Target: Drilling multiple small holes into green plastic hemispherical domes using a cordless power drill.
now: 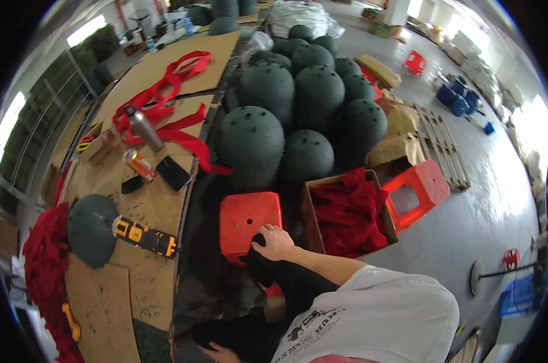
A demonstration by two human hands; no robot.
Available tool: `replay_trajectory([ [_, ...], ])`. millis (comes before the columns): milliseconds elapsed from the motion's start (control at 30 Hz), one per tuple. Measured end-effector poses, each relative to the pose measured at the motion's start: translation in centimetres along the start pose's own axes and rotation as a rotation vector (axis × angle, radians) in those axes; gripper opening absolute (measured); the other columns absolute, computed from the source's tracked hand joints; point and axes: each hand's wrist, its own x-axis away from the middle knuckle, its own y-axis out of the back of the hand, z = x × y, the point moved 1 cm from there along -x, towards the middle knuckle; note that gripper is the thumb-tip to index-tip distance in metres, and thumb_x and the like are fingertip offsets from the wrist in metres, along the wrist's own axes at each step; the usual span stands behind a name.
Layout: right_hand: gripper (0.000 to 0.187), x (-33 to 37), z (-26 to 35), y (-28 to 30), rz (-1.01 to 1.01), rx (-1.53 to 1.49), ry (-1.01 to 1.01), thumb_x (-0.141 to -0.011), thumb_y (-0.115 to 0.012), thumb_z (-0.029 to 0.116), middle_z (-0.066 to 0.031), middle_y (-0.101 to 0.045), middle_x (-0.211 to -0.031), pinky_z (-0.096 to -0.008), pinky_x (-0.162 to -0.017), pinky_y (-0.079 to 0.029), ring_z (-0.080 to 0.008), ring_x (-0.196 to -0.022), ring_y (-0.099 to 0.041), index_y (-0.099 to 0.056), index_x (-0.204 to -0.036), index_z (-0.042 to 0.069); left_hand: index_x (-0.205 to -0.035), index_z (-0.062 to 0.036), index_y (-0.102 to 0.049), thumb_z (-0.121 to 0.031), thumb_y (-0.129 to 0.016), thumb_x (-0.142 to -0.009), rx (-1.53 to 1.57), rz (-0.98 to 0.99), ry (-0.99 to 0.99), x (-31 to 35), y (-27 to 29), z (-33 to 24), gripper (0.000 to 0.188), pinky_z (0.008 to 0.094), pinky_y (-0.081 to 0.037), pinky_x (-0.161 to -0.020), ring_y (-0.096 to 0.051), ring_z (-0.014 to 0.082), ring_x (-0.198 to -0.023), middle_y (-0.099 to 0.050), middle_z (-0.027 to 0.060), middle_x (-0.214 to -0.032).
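My right hand (275, 243) rests on the raised knee of my black trousers (292, 279), thumb and fingers apart over the cloth. Just beyond it stands a red plastic stool (248, 219) with a small hole in its seat. Low in the view, my left hand (218, 353) lies by my other leg; only part of it shows, with its fingers loosely spread. Neither hand appears to hold a tool. On the cardboard-covered table (159, 290) to the left lie a yellow and black cordless tool (145, 236) and a dark green dome (92, 230), its blade end touching the dome.
Several dark green rounded forms (319, 91) crowd the floor ahead. A carton (310, 212) of red cloth (349, 209) stands beside a tipped red stool (428, 181). The table also bears red strips (159, 91), a steel bottle (144, 128), a can (138, 164) and a phone (173, 173).
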Motion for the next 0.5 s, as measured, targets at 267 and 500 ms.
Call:
replay_trajectory([
  [267, 0.051, -0.3, -1.2, 0.1, -0.019, 0.007, -0.006, -0.085, -0.068, 0.042, -0.0252, -0.065, -0.108, -0.0505, -0.090, -0.052, -0.0439, -0.102, -0.064, -0.065, -0.113, 0.000, -0.125, -0.0192, -0.066, -0.029, -0.067, -0.076, -0.527, 0.412, -0.618, 12.9, -0.8, -9.3, 0.050, 0.0766, -0.016, -0.110, -0.032, 0.0456, -0.144, -0.040, 0.0208, -0.154],
  [500, 0.045, 0.1, -2.3, 1.2, -0.012, -0.003, 0.000, -0.084, -0.070, 0.039, -0.0223, -0.066, -0.110, -0.0479, -0.090, -0.053, -0.0425, -0.103, -0.064, -0.065, -0.112, 0.003, -0.126, 0.0049, -0.060, -0.015, -0.060, -0.087, -0.475, -0.139, 0.090, 0.0, 5.2, 11.2, 0.045, 0.0571, -0.043, -0.102, -0.055, 0.0470, -0.118, -0.059, 0.0205, -0.129],
])
